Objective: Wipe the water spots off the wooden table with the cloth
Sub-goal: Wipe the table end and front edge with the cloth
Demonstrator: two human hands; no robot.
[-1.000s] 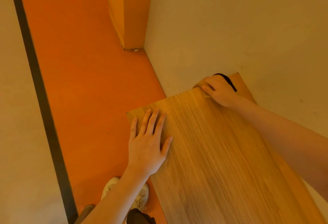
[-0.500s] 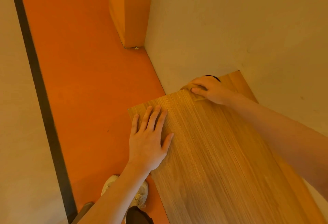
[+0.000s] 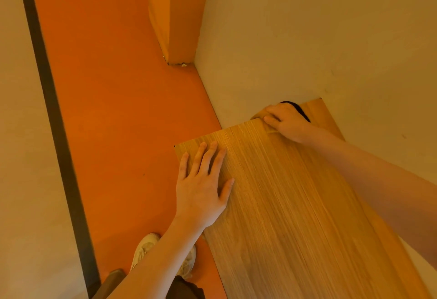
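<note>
The right hand [image 3: 287, 120] presses a small tan cloth [image 3: 259, 116], fingers curled over it, at the wooden table's [image 3: 295, 216] far edge against the wall [image 3: 307, 38]. The left hand [image 3: 201, 185] lies flat, fingers straight, on the table's near-left corner, holding nothing. No water spots show on the visible wood, so I judge wiping largely done; only that far edge seems left.
</note>
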